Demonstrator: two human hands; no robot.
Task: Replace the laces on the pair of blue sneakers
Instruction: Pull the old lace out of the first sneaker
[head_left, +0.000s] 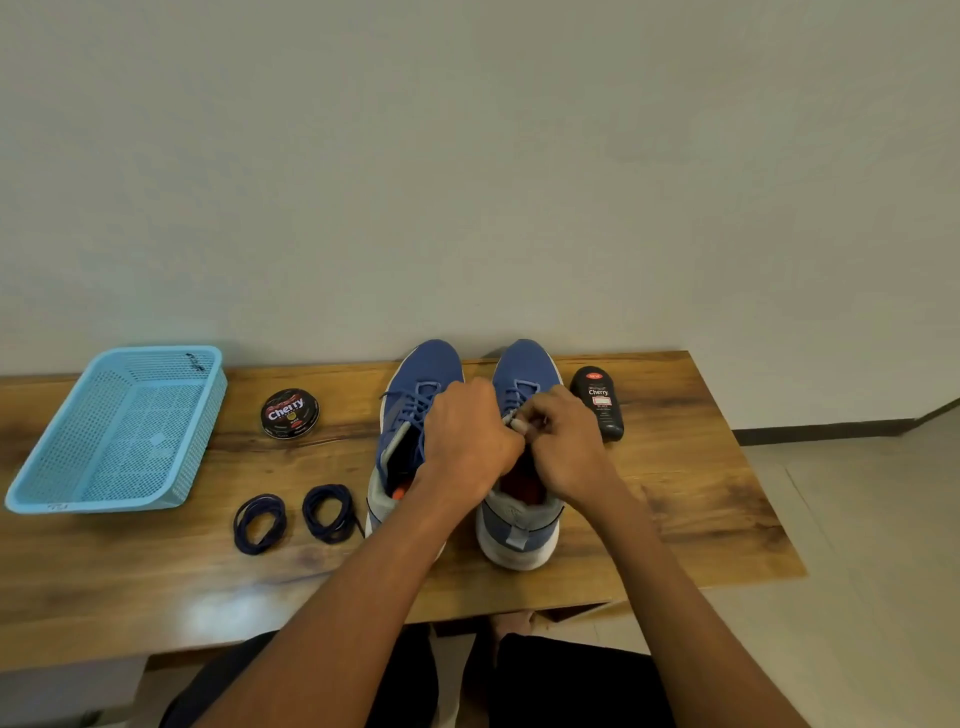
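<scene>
Two blue sneakers stand side by side on the wooden table (675, 499), toes toward the wall. The left sneaker (415, 384) still carries its blue lace. Over the tongue of the right sneaker (522, 525), my left hand (467, 441) and my right hand (563, 441) meet, fingers curled and pinching the lace of that shoe near its top eyelets. The lace ends are mostly hidden under my fingers. Two coiled dark navy laces lie on the table left of the shoes, one (260, 522) further left and one (328, 512) closer.
A light blue plastic basket (52, 493) sits at the table's left end. A round tin of shoe polish (290, 413) lies between basket and shoes. A black polish bottle (597, 402) lies right of the right sneaker. The wall runs close behind.
</scene>
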